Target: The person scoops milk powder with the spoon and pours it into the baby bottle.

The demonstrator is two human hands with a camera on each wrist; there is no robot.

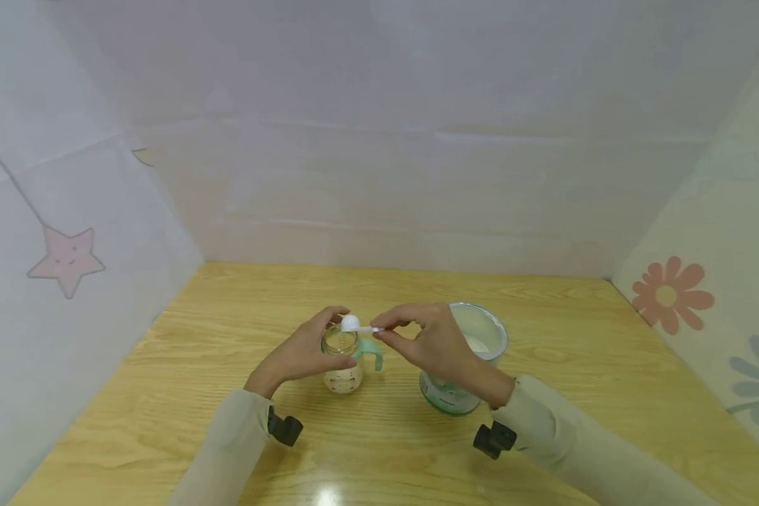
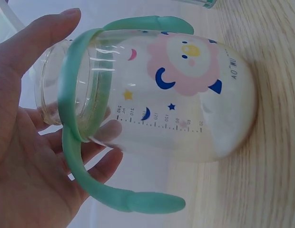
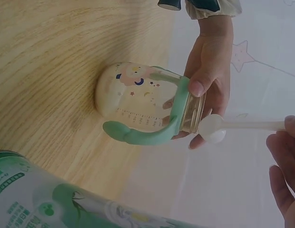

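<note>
A clear baby bottle (image 2: 152,95) with a green two-handled collar (image 2: 71,90) stands upright on the table, its mouth uncapped. White contents (image 2: 228,123) lie at its bottom. My left hand (image 1: 310,349) holds it around the neck, thumb on one side and fingers on the other. Between thumb and fingertips, my right hand (image 1: 426,341) pinches the handle of a white measuring scoop (image 1: 351,323). The scoop's bowl is over the bottle mouth and looks turned rounded side up. Behind the right hand is an open powder can (image 1: 450,398), with pale powder (image 1: 477,344) visible inside.
The wooden table (image 1: 259,295) meets a pale cloth backdrop (image 1: 379,183) at its back and sides. Stars and flowers decorate the side cloths. Each wrist carries a small black camera (image 1: 284,427). The can stands to the right of the bottle, under my right forearm.
</note>
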